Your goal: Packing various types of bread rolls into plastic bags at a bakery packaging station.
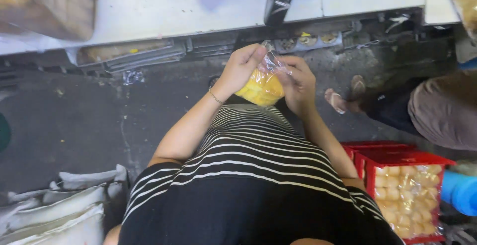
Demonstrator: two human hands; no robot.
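My left hand (240, 67) and my right hand (299, 82) together hold a small clear plastic bag of yellow food pieces (262, 87) in front of my striped shirt. Both hands pinch the crinkled top of the bag (272, 58), the left from the left side, the right from the right. A thin bracelet (215, 96) sits on my left wrist. The bag's lower part bulges with the yellow pieces.
A white worktable (164, 6) runs along the top. Another person sits at the right, with a sandalled foot (339, 101) on the dark floor. A red crate (368, 168) of packed pale buns stands at the lower right. White sacks (54, 210) lie at the lower left.
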